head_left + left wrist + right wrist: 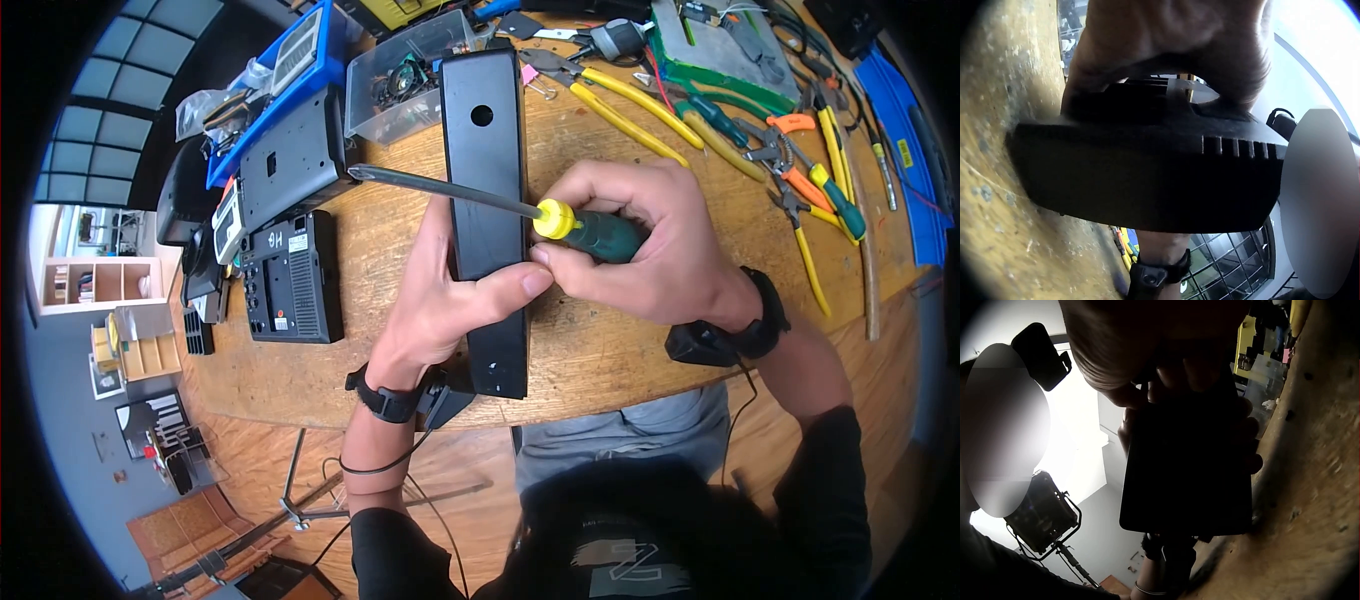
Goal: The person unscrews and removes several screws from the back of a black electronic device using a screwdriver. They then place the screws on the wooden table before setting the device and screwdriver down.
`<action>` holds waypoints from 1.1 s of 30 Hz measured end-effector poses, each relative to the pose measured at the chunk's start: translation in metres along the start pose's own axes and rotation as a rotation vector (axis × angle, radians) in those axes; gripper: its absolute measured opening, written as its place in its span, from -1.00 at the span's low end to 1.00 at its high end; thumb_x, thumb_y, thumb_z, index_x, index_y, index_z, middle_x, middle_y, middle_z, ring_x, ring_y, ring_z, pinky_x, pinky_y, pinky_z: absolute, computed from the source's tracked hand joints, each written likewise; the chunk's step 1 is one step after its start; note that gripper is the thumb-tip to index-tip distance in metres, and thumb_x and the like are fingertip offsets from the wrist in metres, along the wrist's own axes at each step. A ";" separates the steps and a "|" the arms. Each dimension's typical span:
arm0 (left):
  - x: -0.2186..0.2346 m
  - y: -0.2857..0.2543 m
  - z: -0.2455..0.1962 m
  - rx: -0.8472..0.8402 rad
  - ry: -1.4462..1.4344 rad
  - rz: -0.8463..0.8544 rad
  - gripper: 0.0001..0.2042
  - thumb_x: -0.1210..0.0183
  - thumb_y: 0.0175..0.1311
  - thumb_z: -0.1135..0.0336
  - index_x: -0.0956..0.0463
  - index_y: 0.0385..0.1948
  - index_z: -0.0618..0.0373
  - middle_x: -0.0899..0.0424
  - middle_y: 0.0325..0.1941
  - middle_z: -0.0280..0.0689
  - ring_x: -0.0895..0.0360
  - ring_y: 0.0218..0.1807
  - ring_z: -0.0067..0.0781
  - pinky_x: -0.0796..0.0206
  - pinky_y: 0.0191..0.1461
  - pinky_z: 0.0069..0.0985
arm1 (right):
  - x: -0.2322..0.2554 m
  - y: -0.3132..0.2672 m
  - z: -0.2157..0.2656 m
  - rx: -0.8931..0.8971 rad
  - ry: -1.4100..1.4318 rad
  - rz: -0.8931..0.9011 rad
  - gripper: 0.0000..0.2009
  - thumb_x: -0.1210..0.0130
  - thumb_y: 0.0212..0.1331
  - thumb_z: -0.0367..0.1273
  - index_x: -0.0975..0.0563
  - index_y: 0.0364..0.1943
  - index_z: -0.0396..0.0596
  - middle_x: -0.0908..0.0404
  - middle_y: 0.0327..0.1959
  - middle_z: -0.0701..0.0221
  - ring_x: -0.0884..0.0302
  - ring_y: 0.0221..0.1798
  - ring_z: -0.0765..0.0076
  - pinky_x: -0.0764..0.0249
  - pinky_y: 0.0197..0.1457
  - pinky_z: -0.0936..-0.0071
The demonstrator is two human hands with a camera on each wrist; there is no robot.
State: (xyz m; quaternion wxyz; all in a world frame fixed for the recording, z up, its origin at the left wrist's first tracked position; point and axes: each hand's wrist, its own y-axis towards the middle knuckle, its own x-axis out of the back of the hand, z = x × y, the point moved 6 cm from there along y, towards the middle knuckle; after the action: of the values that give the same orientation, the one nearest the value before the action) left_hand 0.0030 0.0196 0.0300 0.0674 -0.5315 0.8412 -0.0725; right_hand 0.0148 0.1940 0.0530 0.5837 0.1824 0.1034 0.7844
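Observation:
My left hand [432, 308] grips a long black plastic housing [487, 180] that stands on its edge on the table, with the thumb across the face towards me. A round hole shows near the housing's far end. In the left wrist view, slots line one edge of the housing [1147, 178]. My right hand [665, 235] holds a screwdriver [450, 187] by its green and yellow handle. Its long shaft points left across the housing, and the cross tip sticks out past the far side. The right hand's fingers sit close beside the left thumb.
Left of the housing lie a black device with a label [290, 285] and a dark panel [290, 155]. Behind stand a clear plastic bin [365, 100] of parts and a blue crate [322, 45]. Yellow-handled cutters [625, 115] and orange-handled pliers [790, 155] lie at the right.

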 end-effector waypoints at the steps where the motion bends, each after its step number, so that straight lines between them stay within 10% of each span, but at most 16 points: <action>1: -0.002 0.000 -0.003 -0.003 0.006 0.003 -0.22 -0.58 0.01 0.21 -0.33 0.23 0.32 -0.58 0.04 -0.23 -0.54 0.06 -0.48 -0.41 0.20 -0.47 | -0.001 -0.001 0.000 0.033 -0.007 0.002 -0.85 -0.34 0.12 -0.53 -0.63 -0.24 -0.22 -0.67 -0.48 0.48 -0.50 -0.41 0.76 -0.38 -0.35 0.67; 17: 0.015 0.003 0.002 -0.029 -0.141 -0.029 -0.31 -0.46 0.09 0.19 -0.39 0.25 0.32 -0.64 0.00 -0.13 -0.67 -0.06 -0.30 -0.54 0.08 -0.36 | 0.016 0.001 -0.006 -0.307 0.413 -0.058 -0.89 -0.31 0.16 -0.45 -0.66 -0.29 -0.20 -0.59 -0.48 0.63 -0.38 -0.41 0.83 -0.28 -0.37 0.68; 23: 0.021 0.016 0.004 -0.104 -0.332 -0.063 -0.33 -0.26 0.21 -0.02 -0.44 0.17 0.43 -0.65 -0.13 -0.02 -0.70 -0.20 -0.18 -0.60 -0.09 -0.32 | 0.050 0.012 -0.041 -0.349 -0.248 -0.098 -0.79 -0.29 0.18 -0.32 -0.68 -0.32 -0.25 -0.52 -0.54 0.53 -0.39 -0.43 0.71 -0.30 -0.36 0.56; 33: 0.024 0.018 0.008 -0.112 -0.458 -0.018 -0.20 -0.06 0.34 -0.24 -0.28 0.37 0.36 -0.55 0.18 0.10 -0.64 0.03 -0.06 -0.60 0.09 -0.10 | 0.039 0.010 -0.056 -0.270 -0.531 -0.002 -0.73 -0.29 0.14 -0.30 -0.68 -0.30 -0.32 -0.56 -0.55 0.00 -0.54 -0.49 -0.08 -0.46 -0.30 0.19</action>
State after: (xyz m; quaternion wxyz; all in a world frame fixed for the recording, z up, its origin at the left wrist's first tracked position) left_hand -0.0216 0.0047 0.0176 0.2265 -0.5443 0.8020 0.0961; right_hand -0.0269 0.2314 0.0127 0.6100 0.3020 -0.1579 0.7154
